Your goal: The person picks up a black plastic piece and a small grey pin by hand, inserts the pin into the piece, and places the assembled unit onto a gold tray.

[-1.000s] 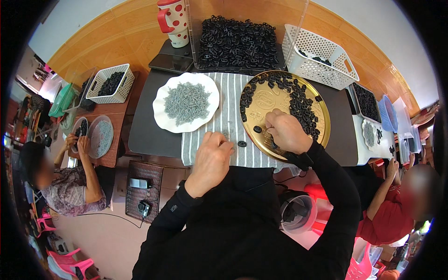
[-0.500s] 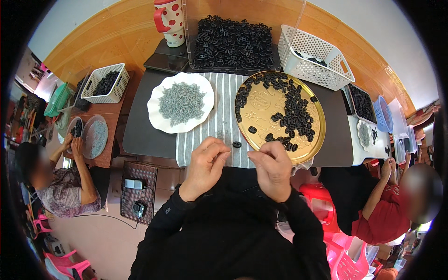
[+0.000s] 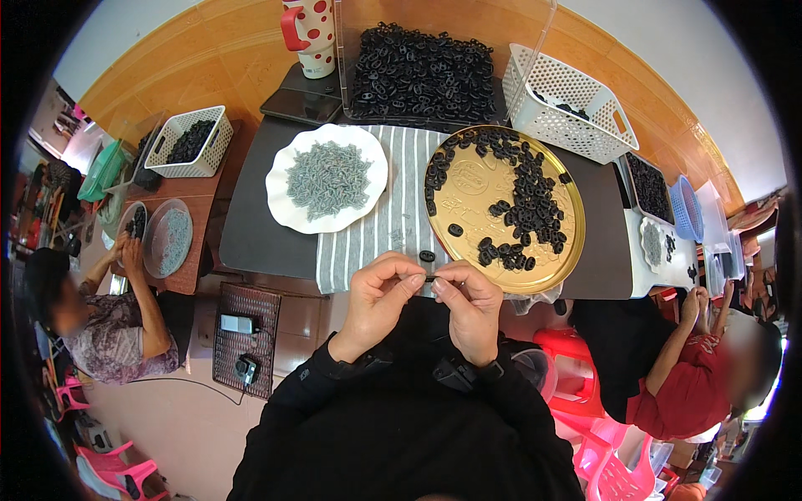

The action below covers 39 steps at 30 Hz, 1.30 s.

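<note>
Black oval piece (image 3: 430, 278), tiny and dark, is sitting pinched between both hands just past the near edge of the bench (image 3: 251, 234), its long axis seeming to run left to right, from one hand across to the other; it is too small to tell which end is which. Going from big to small around it: the dark bench is carrying a striped grey cloth (image 3: 388, 217), and on that cloth the round gold tray (image 3: 468, 196) is lying to the right, scattered with more black pieces, while the white plate (image 3: 368, 179) of grey parts is lying to the left. A clear bin (image 3: 422, 71) heaped with black pieces is standing behind them, with a white basket (image 3: 572, 108) beside it. The left hand (image 3: 378, 302) and right hand (image 3: 469, 307) are meeting just before the chest, thumbs and forefingers pressed together on the piece, the other fingers curled in. One loose black piece (image 3: 427, 255) is lying on the cloth just beyond the fingertips.
</note>
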Tool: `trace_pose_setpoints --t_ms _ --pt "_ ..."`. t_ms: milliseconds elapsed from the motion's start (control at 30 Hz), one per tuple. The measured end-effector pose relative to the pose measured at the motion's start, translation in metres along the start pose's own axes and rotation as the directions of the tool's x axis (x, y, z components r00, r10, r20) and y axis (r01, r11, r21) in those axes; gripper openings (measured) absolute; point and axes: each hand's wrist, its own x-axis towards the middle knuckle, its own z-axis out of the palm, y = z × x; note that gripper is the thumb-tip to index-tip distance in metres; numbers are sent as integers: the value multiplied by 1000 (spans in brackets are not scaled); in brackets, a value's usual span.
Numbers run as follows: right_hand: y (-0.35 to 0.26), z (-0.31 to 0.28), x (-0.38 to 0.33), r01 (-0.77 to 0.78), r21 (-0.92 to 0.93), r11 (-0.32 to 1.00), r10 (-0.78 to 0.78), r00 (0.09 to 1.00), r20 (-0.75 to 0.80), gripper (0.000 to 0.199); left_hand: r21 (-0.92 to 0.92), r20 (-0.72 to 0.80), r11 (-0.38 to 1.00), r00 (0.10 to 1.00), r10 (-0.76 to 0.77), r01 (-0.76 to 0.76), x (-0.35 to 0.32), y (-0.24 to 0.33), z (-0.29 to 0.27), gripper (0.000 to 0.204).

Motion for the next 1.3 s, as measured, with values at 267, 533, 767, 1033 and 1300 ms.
trace_pose_setpoints --t_ms 267,533,767,1033,1300 --pt "-8 8 -3 -61 51 997 63 998 -29 15 79 21 997 1000 0 -2 2 -2 3 5" --pt "-15 -7 -1 62 -341 938 -20 992 124 15 152 36 988 999 1 -6 1 0 2 5" --pt "-14 -2 1 -75 18 997 76 997 -29 8 147 47 987 997 58 -65 -1 1 5 4" --pt "-13 -3 1 19 -102 995 -16 1000 25 3 206 58 970 991 119 -128 0 -2 5 2" --pt "-18 -5 2 27 -199 980 -21 999 31 5 268 72 953 990 125 -140 -1 2 3 3"
